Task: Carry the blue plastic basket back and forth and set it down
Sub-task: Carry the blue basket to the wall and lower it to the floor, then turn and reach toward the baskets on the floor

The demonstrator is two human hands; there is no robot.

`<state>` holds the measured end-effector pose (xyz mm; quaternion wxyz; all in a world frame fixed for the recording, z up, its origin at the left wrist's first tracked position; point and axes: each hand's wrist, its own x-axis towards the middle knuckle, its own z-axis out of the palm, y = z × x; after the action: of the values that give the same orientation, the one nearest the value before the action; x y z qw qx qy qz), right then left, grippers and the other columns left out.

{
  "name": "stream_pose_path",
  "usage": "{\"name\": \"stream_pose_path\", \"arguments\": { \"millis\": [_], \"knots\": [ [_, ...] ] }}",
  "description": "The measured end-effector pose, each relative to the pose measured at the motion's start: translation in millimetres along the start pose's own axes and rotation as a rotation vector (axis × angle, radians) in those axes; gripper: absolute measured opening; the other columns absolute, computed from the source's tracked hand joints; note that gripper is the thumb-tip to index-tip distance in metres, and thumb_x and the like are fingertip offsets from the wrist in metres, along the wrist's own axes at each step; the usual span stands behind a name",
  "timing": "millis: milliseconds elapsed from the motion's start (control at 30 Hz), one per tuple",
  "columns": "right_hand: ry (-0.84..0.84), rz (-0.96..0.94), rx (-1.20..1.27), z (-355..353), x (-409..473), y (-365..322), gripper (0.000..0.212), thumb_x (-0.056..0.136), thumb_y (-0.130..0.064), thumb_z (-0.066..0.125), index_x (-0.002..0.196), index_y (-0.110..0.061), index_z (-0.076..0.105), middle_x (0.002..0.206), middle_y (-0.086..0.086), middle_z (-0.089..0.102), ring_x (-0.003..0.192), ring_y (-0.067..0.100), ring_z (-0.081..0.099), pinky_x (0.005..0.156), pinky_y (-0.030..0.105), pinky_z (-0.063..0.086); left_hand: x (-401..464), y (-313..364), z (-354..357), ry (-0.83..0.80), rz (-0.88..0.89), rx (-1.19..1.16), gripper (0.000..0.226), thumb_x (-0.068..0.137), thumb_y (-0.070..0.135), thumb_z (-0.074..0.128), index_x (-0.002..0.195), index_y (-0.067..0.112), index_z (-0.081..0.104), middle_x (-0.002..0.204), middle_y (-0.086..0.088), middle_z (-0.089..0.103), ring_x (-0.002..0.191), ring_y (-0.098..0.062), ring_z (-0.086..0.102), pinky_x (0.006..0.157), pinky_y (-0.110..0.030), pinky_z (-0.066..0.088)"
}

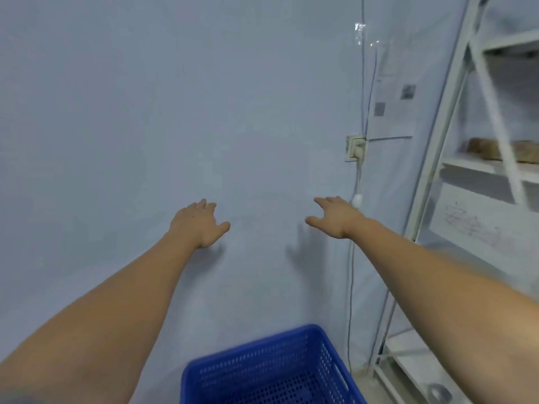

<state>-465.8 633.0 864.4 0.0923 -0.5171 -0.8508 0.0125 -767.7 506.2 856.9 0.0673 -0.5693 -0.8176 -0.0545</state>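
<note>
The blue plastic basket (pixel 262 348) with perforated walls stands low at the bottom centre, close to the wall, and neither hand touches it. My left hand (pixel 198 223) is stretched forward above it, palm down, fingers apart and holding nothing. My right hand (pixel 335 217) reaches forward the same way, also with nothing in it. Both hands are far above the basket, in front of the pale wall.
A pale blue-grey wall (pixel 145 112) fills the view ahead. A wall socket (pixel 354 148) with a hanging cable sits right of my right hand. A white metal shelf rack (pixel 455 170) stands at the right, with brownish items on one shelf.
</note>
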Motion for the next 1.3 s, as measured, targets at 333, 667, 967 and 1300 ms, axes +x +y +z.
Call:
{"name": "stream_pose_path", "arguments": {
  "millis": [333, 667, 967, 1300],
  "knots": [
    [0.040, 0.466, -0.070, -50, -224, 71, 0.085, 0.091, -0.066, 0.041, 0.158, -0.017, 0.023, 0.162, 0.016, 0.030, 0.148, 0.034, 0.028, 0.119, 0.045, 0.028, -64, 143, -29, 0.007, 0.486, -0.134, 0.083, 0.093, 0.066, 0.039, 0.159, 0.019, 0.022, 0.166, -0.006, 0.016, 0.151, -0.028, 0.023, 0.120, -0.045, 0.026],
    [0.107, 0.987, -0.150, -129, -555, 130, 0.092, 0.087, -0.074, 0.039, 0.158, -0.019, 0.023, 0.162, 0.013, 0.032, 0.147, 0.034, 0.030, 0.116, 0.049, 0.033, -262, 355, -73, 0.012, 1.048, -0.292, 0.084, 0.088, 0.066, 0.042, 0.155, 0.017, 0.031, 0.160, -0.008, 0.033, 0.144, -0.031, 0.035, 0.114, -0.045, 0.034],
    [0.121, 1.509, -0.212, -162, -915, 50, 0.087, 0.089, -0.068, 0.046, 0.159, -0.021, 0.022, 0.163, 0.011, 0.029, 0.147, 0.032, 0.032, 0.118, 0.046, 0.031, -553, 464, -100, -0.068, 1.470, -0.323, 0.080, 0.091, 0.068, 0.040, 0.154, 0.020, 0.033, 0.152, -0.009, 0.043, 0.133, -0.032, 0.047, 0.103, -0.045, 0.045],
    [0.203, 1.975, -0.184, -165, -1164, -73, 0.088, 0.087, -0.070, 0.043, 0.158, -0.022, 0.023, 0.163, 0.007, 0.030, 0.147, 0.030, 0.033, 0.117, 0.049, 0.032, -814, 514, -137, -0.042, 1.923, -0.466, 0.061, 0.092, 0.059, 0.047, 0.143, 0.025, 0.050, 0.141, -0.004, 0.057, 0.122, -0.027, 0.057, 0.099, -0.044, 0.051]
  ]
}}
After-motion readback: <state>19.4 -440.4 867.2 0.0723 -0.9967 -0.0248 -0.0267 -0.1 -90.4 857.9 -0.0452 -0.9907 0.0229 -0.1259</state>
